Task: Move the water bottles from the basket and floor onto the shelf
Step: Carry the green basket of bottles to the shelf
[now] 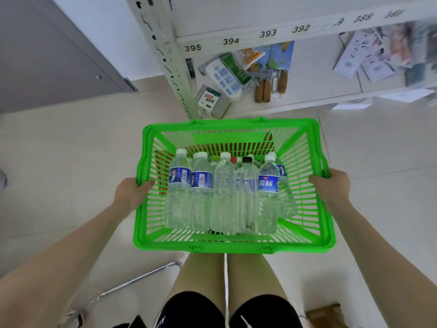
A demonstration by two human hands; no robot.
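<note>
We hold a green basket in the centre of the frame, above the pale tiled floor and in front of our bare legs. Our left hand is closed around the basket's left rim, thumb hooked over the edge, and our right hand is closed around the right rim in the same way.

Inside the basket the water bottles stand packed together toward the near side, caps up and leaning slightly toward the far wall. Along the front row we see two bottles with blue labels at the left, a clear unlabelled one in the middle, a bottle with a black cap beside it, and another blue-labelled bottle at the right. More caps, one green and one red, show behind them; how many bottles sit in the back row we cannot tell.

The white metal shelf fills the upper part of the frame, its front edge marked with numbers such as 395, 394, 393 and 392. On the lower level lie a white and blue power strip, a small boxed item and other packaged goods. The upper right is blurred. A grey door occupies the upper left.
</note>
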